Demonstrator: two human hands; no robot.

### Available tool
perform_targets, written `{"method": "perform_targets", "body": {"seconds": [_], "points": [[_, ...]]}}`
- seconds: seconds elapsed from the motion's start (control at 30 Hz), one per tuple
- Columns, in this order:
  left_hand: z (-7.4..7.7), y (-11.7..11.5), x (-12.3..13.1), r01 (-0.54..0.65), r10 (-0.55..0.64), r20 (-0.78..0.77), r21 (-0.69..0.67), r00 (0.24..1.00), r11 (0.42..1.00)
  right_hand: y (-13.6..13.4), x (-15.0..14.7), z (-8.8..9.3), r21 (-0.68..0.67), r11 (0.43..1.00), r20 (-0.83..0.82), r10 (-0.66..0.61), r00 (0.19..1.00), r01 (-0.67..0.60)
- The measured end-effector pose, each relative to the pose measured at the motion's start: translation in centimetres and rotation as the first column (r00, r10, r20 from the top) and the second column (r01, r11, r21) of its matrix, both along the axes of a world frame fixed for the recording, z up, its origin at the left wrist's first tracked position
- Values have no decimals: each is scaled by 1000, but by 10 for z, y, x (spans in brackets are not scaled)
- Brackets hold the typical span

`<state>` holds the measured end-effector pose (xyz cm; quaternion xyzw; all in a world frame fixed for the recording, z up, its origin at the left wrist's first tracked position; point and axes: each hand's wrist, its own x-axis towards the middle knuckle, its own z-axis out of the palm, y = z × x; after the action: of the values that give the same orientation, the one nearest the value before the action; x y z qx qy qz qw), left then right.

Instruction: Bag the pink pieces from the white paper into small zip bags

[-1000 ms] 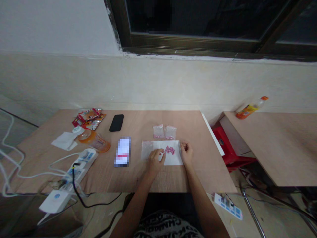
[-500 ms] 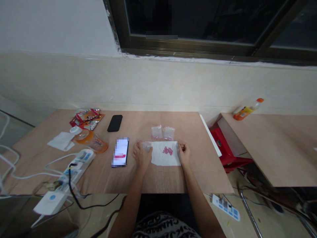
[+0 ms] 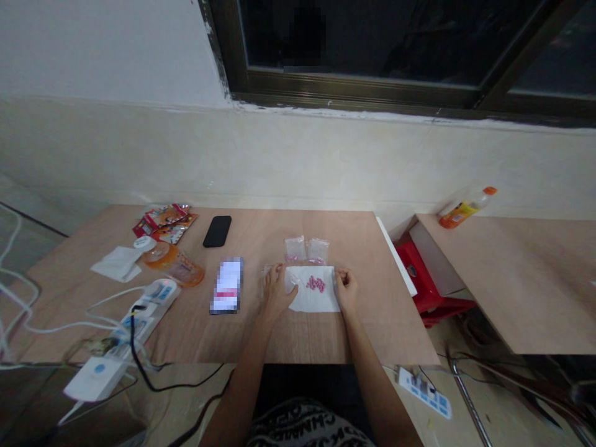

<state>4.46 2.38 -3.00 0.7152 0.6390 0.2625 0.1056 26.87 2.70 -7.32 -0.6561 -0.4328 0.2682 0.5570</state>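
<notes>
Napkin (image 3: 326,304) runs crosswise, left hand (image 3: 277,292), right hand (image 3: 347,288) touching its ends.

Left hand (image 3: 276,292) resting on the left end of a white paper napkin (image 3: 313,296), over a clear plastic bag (image 3: 267,272) barely showing beneath; right hand (image 3: 347,289) at the napkin's right edge. Between the hands, a small cluster of pink tablets (image 3: 315,284) on the napkin. Just beyond, two small clear zip bags (image 3: 295,248) on a plywood table (image 3: 354,338); to the left, a face-up smartphone (image 3: 227,287) with a blurred screen
</notes>
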Motion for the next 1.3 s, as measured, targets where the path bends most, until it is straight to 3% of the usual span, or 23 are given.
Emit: {"method": "perform_targets", "body": {"seconds": [0.1, 0.3, 0.63, 1.03, 1.3], "points": [[-1, -1, 2, 137, -136, -57, 6, 989, 991, -1, 0, 2, -12, 1000, 9, 4, 1000, -4], [-3, -4, 1, -29, 22, -127, -56, 992, 998, 0, 0, 1, -5, 1000, 26, 5, 1000, -5], [-1, -2, 9, -67, 47, -169, -117, 984, 991, -1, 1, 1, -32, 999, 33, 21, 999, -20], [-3, -6, 9, -44, 40, -50, -81, 998, 996, -1, -1, 4, -30, 1000, 44, 7, 999, -6], [-19, -8, 22, 99, -97, 212, 0, 972, 995, -2, -2, 6, -28, 1000, 57, 11, 998, -10]]}}
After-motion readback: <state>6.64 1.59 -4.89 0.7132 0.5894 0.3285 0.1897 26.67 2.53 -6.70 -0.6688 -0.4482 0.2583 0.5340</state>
